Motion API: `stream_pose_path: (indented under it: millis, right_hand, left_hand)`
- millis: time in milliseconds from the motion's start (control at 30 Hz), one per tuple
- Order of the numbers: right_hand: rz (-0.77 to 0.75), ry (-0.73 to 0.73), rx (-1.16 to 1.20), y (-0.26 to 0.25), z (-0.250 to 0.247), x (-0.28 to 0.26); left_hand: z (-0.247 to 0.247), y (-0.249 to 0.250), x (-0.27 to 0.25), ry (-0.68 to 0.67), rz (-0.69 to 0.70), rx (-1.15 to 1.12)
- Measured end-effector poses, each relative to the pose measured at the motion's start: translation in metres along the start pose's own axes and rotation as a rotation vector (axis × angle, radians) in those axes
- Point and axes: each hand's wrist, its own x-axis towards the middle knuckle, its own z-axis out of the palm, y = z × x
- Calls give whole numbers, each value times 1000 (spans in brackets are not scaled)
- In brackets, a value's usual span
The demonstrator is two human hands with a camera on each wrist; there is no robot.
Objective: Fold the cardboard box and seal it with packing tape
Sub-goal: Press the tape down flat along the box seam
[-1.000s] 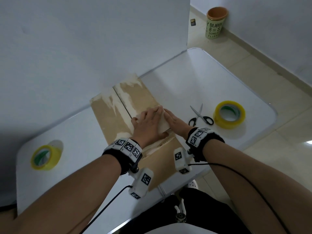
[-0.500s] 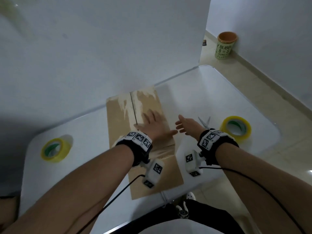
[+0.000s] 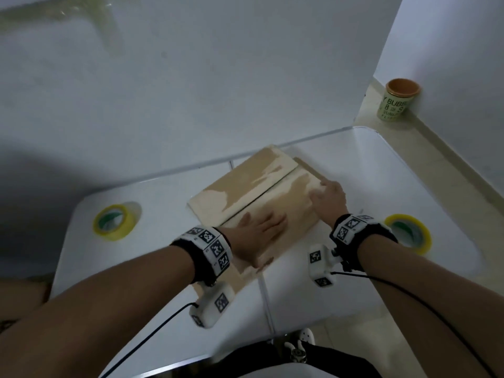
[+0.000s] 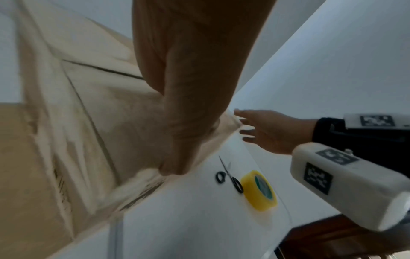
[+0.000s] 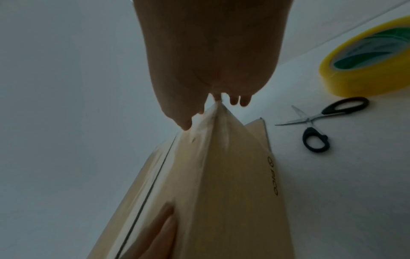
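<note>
A flattened brown cardboard box (image 3: 245, 186) lies on the white table (image 3: 354, 290), its seam running diagonally. My left hand (image 3: 259, 230) presses flat on the near half of the box, fingers straight. My right hand (image 3: 327, 197) touches the box's right corner with fingers extended; in the right wrist view the thumb and fingertips (image 5: 235, 102) sit on either side of that raised corner of the box (image 5: 233, 175). One yellow roll of packing tape (image 3: 409, 233) lies right of my right wrist. A second yellow roll (image 3: 114, 222) lies at the table's left.
Black-handled scissors (image 5: 317, 122) lie open on the table between the box and the right tape roll (image 5: 366, 64). A white wall stands just behind the table. A green and orange cup (image 3: 396, 102) stands on the floor at the far right.
The box has turned on the table, so its seam now runs diagonally. My right hand moved from beside the box onto its right corner. My left hand stays flat on it.
</note>
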Motion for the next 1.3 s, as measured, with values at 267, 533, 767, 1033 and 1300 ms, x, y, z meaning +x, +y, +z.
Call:
stream_pose_path:
  millis: [267,533,767,1033,1300]
  right_hand:
    - [-113,-318,-112,-8,8,-19]
    - [-161,-492,90,-17,10,-45]
    - [-390,-300,-87,-45,7,-12]
    - [-610,-450,-627,-57,30,-5]
    - [-626,-339,-599,-44,9,-30]
  left_hand:
    - [3,-62,-33,151,-413,-187]
    - [6,-55,-10,245,-547,-413]
    - [19,-57,-3,274,-579,-497]
    - [28,-59,-9,423,-474,-481]
    - [29,-98,0,625,-358,-573]
